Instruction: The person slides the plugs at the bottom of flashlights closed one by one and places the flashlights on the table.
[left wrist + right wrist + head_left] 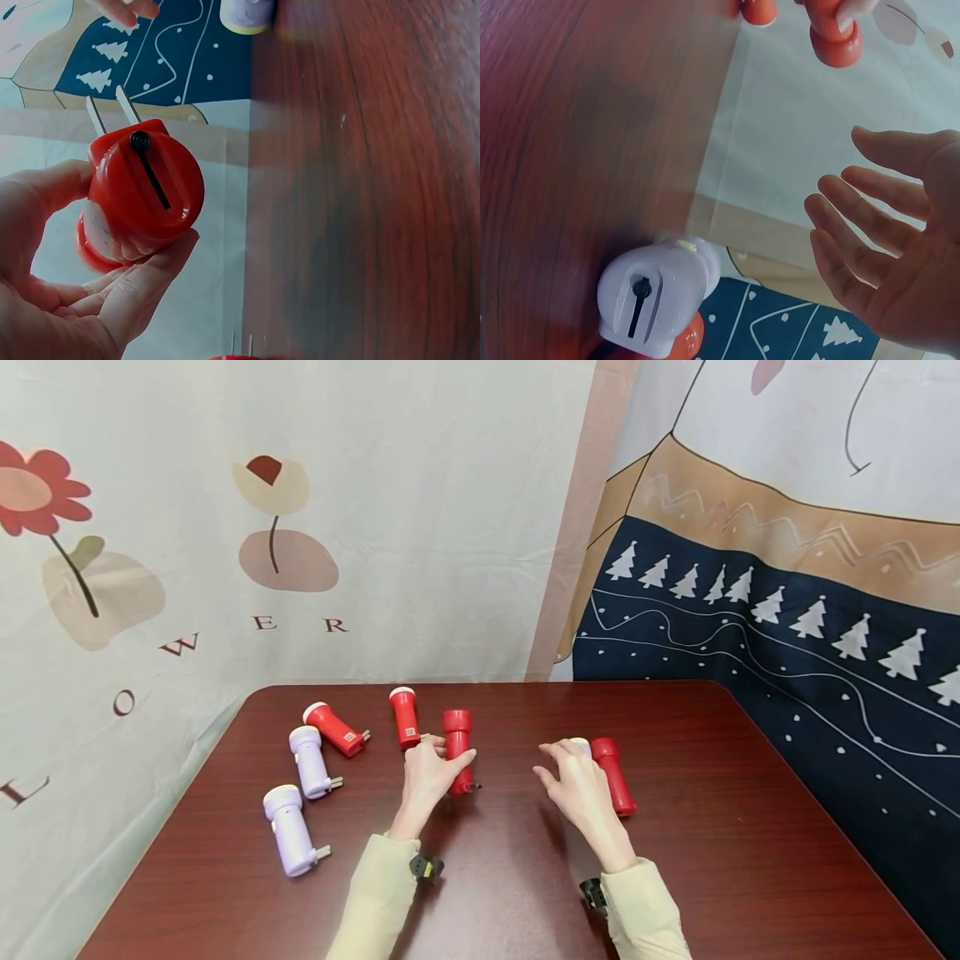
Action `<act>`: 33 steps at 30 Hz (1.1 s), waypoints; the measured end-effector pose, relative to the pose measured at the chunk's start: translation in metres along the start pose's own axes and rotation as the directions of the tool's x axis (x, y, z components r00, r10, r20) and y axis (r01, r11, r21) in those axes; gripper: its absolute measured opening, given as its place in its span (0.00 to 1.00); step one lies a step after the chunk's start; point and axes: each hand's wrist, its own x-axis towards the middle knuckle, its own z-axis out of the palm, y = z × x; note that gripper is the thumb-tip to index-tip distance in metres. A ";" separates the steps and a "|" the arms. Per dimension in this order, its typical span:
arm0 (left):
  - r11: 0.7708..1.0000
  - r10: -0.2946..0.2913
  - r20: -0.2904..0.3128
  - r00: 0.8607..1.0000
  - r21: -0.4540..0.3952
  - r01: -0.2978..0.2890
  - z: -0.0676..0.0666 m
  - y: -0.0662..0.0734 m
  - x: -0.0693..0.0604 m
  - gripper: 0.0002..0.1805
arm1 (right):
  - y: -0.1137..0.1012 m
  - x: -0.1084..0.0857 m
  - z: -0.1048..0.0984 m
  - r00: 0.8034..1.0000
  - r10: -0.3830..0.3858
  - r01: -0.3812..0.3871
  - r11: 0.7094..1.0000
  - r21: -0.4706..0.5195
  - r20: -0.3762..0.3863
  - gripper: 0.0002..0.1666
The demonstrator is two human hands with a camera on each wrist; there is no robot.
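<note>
My left hand (423, 781) grips a red flashlight (457, 725) between thumb and fingers, raised a little over the table. In the left wrist view, the base of this flashlight (161, 184) shows two metal plug prongs and a black sliding switch. My right hand (581, 785) holds nothing; its fingers are loosely spread. Beside it are a lavender flashlight (649, 296) and a red flashlight (613, 777), side by side. In the head view the right hand hides most of the lavender one. Another red flashlight (405, 717) lies just beyond my left hand.
At the table's left lie two lavender flashlights (310, 763) (289, 831) and a red flashlight (333, 728), their plug prongs pointing right. The dark wood table (750, 860) ends at a printed curtain (450, 527) behind.
</note>
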 end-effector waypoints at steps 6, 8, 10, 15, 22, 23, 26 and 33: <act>0.999 -0.026 0.014 1.000 -0.048 0.026 0.004 0.005 -0.001 0.24 | -0.006 0.000 0.004 0.998 -0.062 0.062 0.998 -0.029 -0.006 0.20; 0.998 -0.033 0.018 0.999 -0.062 0.034 0.005 0.007 -0.002 0.24 | -0.007 0.000 0.006 0.995 -0.096 0.096 0.995 -0.035 -0.017 0.19; 0.997 -0.033 0.018 0.999 -0.074 0.035 0.006 0.009 -0.003 0.24 | -0.008 0.000 0.007 0.991 -0.131 0.130 0.991 -0.042 -0.022 0.19; 0.993 -0.037 0.018 0.999 -0.112 0.039 0.010 0.013 -0.004 0.24 | -0.012 0.000 0.008 0.981 -0.196 0.195 0.979 -0.054 -0.011 0.21; 0.990 -0.021 0.008 1.000 -0.139 0.022 0.014 0.015 -0.006 0.25 | -0.018 -0.002 0.012 0.973 -0.229 0.229 0.973 -0.012 0.009 0.21; 0.990 -0.019 0.006 1.000 -0.141 0.020 0.015 0.015 -0.006 0.24 | -0.019 -0.002 0.012 0.973 -0.231 0.231 0.973 -0.005 0.015 0.21; 0.990 -0.019 0.000 1.000 -0.143 0.019 0.016 0.016 -0.008 0.24 | -0.022 -0.003 0.013 0.972 -0.233 0.233 0.973 0.002 0.032 0.23; 0.983 -0.034 0.001 0.999 -0.181 0.034 0.018 0.020 -0.010 0.24 | -0.024 -0.005 0.015 0.967 -0.249 0.249 0.968 -0.004 0.046 0.25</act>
